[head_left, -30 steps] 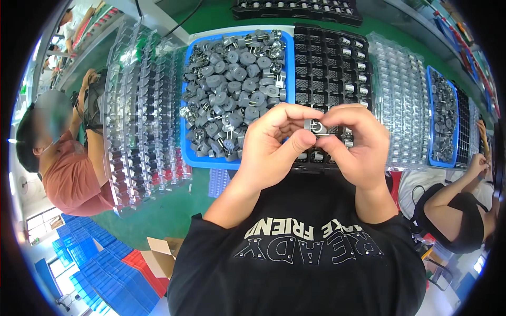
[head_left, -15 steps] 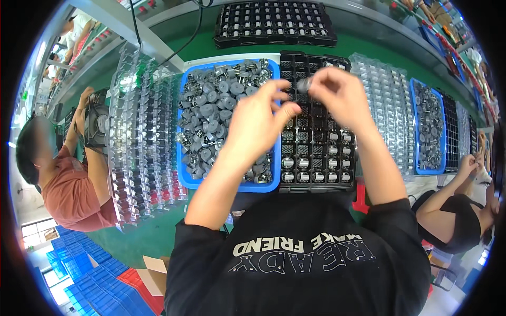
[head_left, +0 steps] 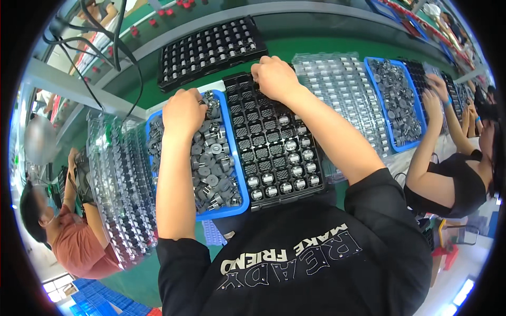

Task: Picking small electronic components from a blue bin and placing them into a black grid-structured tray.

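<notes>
Left hand (head_left: 183, 111) is laid knuckles-up in the far end of the blue bin (head_left: 235, 174), its fingers curled down among the loose grey cylindrical parts (head_left: 210, 168); whether a part is clamped under the palm cannot be told. Further left on the green bench (head_left: 295, 48), stacks of clear blister trays (head_left: 118, 195) are stood near the left edge, where another person in a reddish shirt is at work. Just right of the bin, the black compartment tray (head_left: 274, 142) is set touching it, with its nearest rows filled with parts and the farther rows bare. Right hand (head_left: 274, 78) is rested at the tray's far edge, fingers bent together onto a compartment, though what is pinched there is hidden. The step in hand is judged to be picking from the bin while seating a part in the tray. For the next move, one part would need to be singled out and lowered upright into a bare compartment. More clear trays (head_left: 348, 100) and a second blue bin (head_left: 392, 105) are seen toward the right edge.
</notes>
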Available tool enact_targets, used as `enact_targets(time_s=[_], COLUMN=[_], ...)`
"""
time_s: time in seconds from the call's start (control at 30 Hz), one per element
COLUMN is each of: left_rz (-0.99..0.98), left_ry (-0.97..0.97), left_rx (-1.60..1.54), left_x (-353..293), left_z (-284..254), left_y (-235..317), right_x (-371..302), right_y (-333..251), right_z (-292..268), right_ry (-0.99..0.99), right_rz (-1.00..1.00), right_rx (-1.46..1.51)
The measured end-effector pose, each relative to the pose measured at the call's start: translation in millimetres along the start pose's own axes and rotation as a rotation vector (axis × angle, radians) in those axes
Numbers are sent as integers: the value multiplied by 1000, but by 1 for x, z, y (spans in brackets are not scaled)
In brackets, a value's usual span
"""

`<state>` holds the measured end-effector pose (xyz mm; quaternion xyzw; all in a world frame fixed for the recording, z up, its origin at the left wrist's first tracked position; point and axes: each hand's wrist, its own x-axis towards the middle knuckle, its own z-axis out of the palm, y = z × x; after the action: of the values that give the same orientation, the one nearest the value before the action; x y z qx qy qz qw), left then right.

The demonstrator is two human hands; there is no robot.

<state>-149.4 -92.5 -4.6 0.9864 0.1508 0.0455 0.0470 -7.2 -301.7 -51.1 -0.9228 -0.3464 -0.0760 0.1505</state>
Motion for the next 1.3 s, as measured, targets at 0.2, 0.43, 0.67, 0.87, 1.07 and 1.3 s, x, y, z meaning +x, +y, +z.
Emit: enact_targets(time_s=[0.2, 0.43, 0.67, 0.87, 1.07, 1.3], left_rz=[6, -100, -58, -24, -129, -265], left_ry=[103, 265, 205, 143, 36, -52], left_rx=[-15, -291, -654, -1064, -1841, -2320], left_x=[-2, -22, -83, -131, -148, -151], left_z=[12, -27, -50, -34, -10, -14], left_y=[-5, -12, -19, -20, -7, 7], right_x=[-11, -53, -75, -69, -74, -107], right_y=[88, 219, 311, 381, 281, 32], right_z=[-57, -50, -36, 3, -35, -64], right_ry=[103, 109, 33, 33, 11, 179], right_rz=[353, 641, 343, 157, 320, 504], right_rx=[324, 24, 104, 259, 476, 1110])
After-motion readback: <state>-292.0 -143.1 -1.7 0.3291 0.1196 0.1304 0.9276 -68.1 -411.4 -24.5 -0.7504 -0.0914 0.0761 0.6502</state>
